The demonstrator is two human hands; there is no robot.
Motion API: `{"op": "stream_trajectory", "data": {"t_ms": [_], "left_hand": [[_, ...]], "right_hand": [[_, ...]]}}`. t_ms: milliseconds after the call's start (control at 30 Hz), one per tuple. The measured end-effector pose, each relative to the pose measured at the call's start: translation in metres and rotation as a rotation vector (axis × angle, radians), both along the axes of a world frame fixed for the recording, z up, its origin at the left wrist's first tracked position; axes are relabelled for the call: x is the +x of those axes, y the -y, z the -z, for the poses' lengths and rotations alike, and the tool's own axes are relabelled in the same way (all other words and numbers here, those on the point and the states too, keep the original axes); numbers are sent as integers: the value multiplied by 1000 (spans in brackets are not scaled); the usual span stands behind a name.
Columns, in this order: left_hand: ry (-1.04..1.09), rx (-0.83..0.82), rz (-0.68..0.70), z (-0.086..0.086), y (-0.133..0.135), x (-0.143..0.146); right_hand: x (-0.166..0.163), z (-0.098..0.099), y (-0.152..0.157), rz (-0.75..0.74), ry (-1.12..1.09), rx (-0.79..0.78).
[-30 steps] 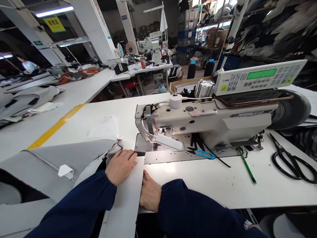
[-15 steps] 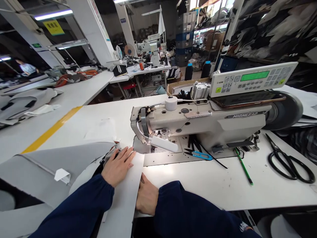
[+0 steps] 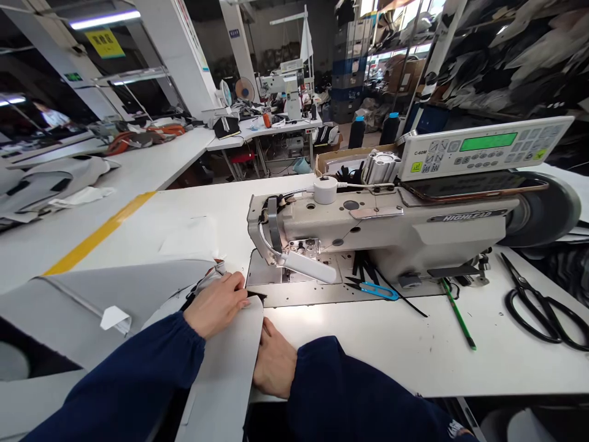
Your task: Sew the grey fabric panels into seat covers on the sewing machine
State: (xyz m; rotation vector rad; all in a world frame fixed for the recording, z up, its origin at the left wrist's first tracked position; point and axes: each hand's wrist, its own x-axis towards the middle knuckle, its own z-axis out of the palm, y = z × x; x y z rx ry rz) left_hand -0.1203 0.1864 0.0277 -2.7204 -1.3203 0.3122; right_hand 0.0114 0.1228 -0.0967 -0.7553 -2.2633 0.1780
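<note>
A pale grey sheet-like panel (image 3: 230, 362) lies at the table's front edge, left of the sewing machine (image 3: 322, 230). My left hand (image 3: 216, 307) is closed at its far end, the fingers bent together over the material. By those fingertips a short black strip (image 3: 256, 295) pokes out beyond the panel. My right hand (image 3: 276, 359) grips the panel's right edge, its fingers partly hidden under the sheet. Left of my hands, a larger grey piece (image 3: 92, 301) with a folded white tab (image 3: 116, 319) joins or overlaps the work; which one I cannot tell.
Blue thread snips (image 3: 375, 290), a green pencil (image 3: 460, 316) and black-handled scissors (image 3: 543, 301) lie on the tabletop to the right. A phone (image 3: 478, 185) rests on the machine below its control panel (image 3: 488, 150). Yellow tape (image 3: 101, 233) crosses the table at left.
My left hand's fingers, flat and stretched over the panel before, have curled in. The panel's far end has dropped slightly toward me, uncovering the black strip. My right hand stays in place.
</note>
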Motion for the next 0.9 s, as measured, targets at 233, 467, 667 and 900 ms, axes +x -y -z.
{"op": "stream_trajectory", "data": {"t_ms": [233,467,667,900], "left_hand": [[-158,-60,11,19,-22,5],[-115,192,70,47,-35,15],[-100,81,-1,50,-42,38],[-17,134,-59,47,-31,39]], "right_hand": [[-2,7,10,119,24,-96],[26,-7,29,388,52,-350],[35,-3,34,250,-15,-400],[36,-4,29,210,0,-406]]}}
